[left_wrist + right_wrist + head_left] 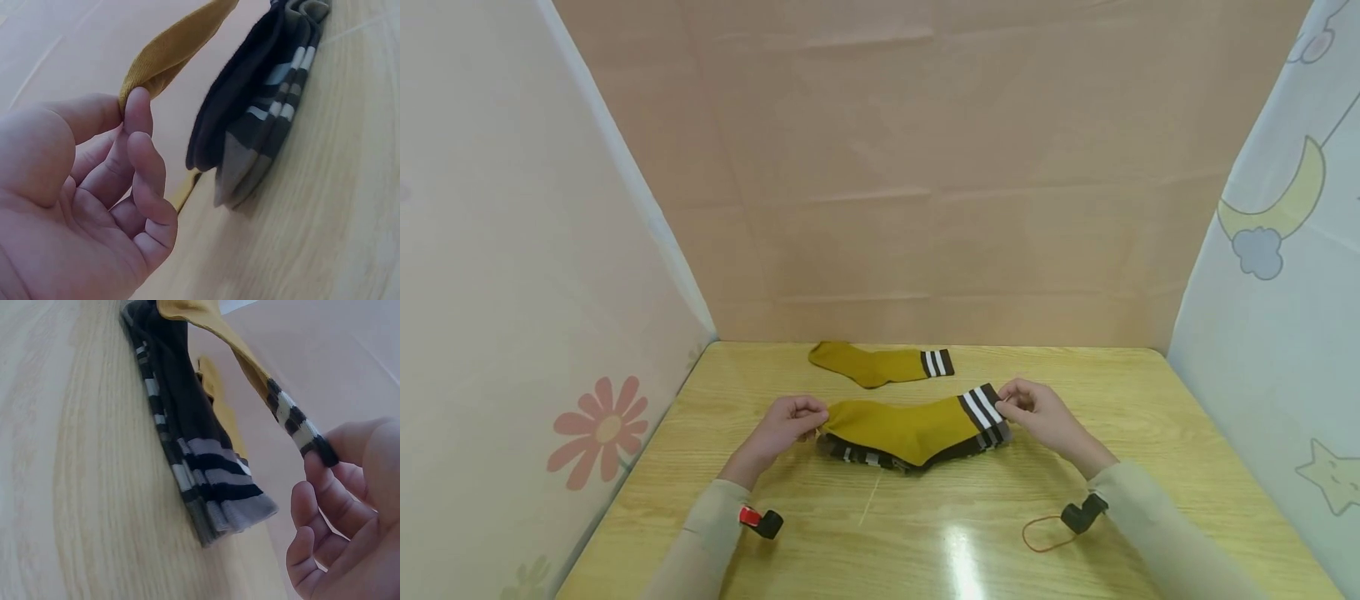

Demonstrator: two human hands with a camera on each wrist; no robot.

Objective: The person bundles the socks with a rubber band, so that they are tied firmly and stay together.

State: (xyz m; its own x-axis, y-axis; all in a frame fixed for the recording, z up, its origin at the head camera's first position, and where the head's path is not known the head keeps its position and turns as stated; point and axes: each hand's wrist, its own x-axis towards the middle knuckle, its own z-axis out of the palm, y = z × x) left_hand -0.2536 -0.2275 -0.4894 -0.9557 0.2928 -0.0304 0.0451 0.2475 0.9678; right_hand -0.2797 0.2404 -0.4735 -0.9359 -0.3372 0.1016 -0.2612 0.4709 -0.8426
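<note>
A mustard-yellow sock (895, 423) with a dark, white-striped cuff stretches between both hands. Thumb and forefinger of the left hand (792, 418) pinch its toe end. At the other end, the right hand (1036, 408) pinches the striped cuff (294, 422). Below the yellow sock lies a stack of dark socks (250, 106), some with grey and white stripes. In both wrist views the yellow sock is raised above this stack at its ends. From the head view it covers most of the stack.
A second yellow sock (880, 365) with a striped cuff lies flat behind the stack, near the back of the wooden table (820, 542). A plain backdrop (925, 183) rises at the table's far edge, with patterned cloth sheets at left and right.
</note>
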